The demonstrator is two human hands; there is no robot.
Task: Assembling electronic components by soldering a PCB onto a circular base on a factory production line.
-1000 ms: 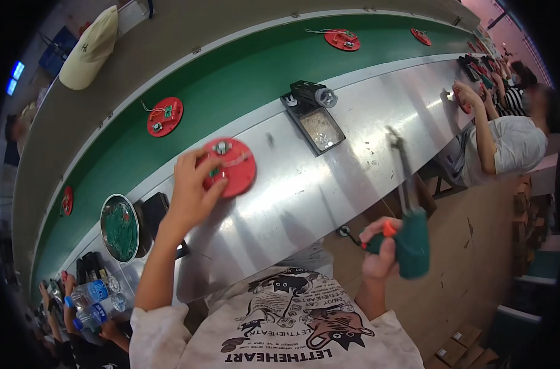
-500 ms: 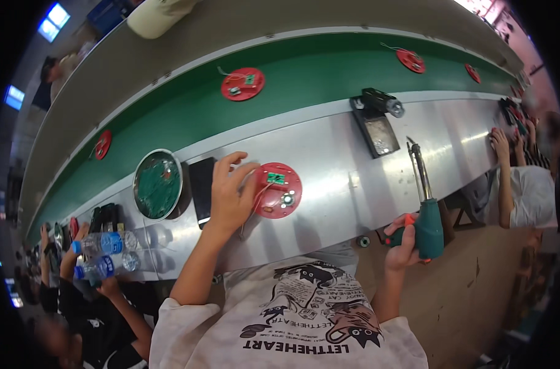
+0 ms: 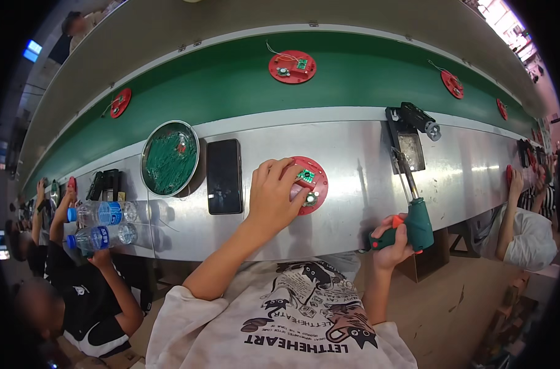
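Green soldering gun points forward, axis slanting left.

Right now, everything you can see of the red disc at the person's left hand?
The red disc is round, plastic-looking, and appears to lie flat on the metal bench, components up. It carries a small green circuit board and, nearer the person, a round, pale-centred part. The left hand covers its left side; what the fingertips press or grip is unclear.
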